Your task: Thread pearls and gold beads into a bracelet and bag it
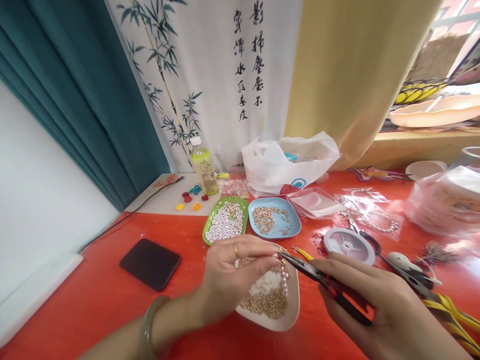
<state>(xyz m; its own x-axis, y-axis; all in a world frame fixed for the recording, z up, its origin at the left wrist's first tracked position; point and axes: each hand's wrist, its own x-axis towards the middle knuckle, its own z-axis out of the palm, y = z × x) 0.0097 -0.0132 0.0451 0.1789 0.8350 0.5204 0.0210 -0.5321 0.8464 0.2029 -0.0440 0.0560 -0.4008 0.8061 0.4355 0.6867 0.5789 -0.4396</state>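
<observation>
My left hand point(234, 272) pinches the top end of a beaded strand point(285, 285) between thumb and forefinger. The strand of pale pink pearls and gold beads hangs down from the fingertips. In my right hand point(369, 295) are the red-and-black handles of long-nose pliers point(309, 270). The pliers' tip meets the strand right by my left fingertips; whether the jaws grip it is too small to tell. Beneath both hands lies a white tray point(294, 317) of small gold beads point(268, 302). Yellow-tipped tweezers point(303, 253) rest just behind the pliers.
Behind sit a green tray point(206, 235) of white pearls and a blue tray point(294, 227) of gold beads. A phone point(150, 263) lies left. A spool point(348, 246), scissors point(369, 240) and yellow-handled pliers point(446, 310) are right. A bottle point(204, 170) and plastic bag point(270, 165) stand at the back.
</observation>
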